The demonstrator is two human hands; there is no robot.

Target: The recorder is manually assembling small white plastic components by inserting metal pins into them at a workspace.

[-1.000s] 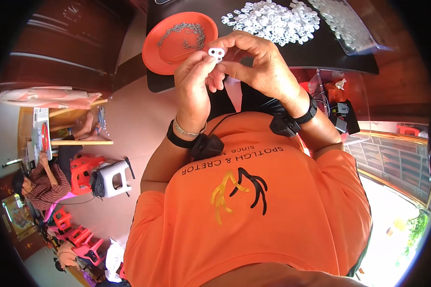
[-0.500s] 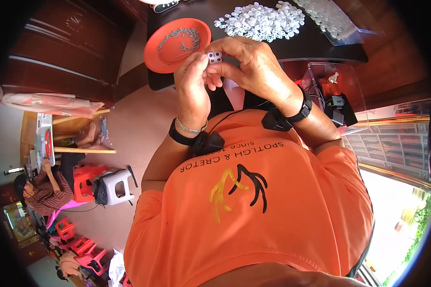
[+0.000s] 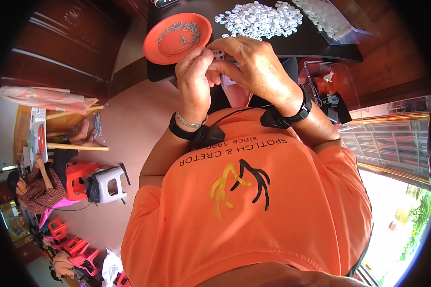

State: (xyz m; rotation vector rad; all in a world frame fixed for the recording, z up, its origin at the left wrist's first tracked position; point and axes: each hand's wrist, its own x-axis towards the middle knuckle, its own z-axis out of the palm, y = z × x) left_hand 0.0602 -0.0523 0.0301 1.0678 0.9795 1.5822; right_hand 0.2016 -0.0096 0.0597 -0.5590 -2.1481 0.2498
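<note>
A small white plastic piece with dark round holes is pinched between my two hands, above the near edge of the dark table. My left hand holds it from the left, its thumb covering part of it. From the right, my right hand closes thumb and bent fingers on it. Beyond my left hand is an orange-red plate with small grey metal parts, perhaps screws. A heap of small white plastic pieces lies on the table beyond my right hand.
A clear plastic bin of whitish pieces stands at the far right of the table. Below it, a clear box holds cables and dark devices. At left, another person sits near stools.
The view has shifted slightly. My fingers now cover more of the white piece, which stays between both hands.
</note>
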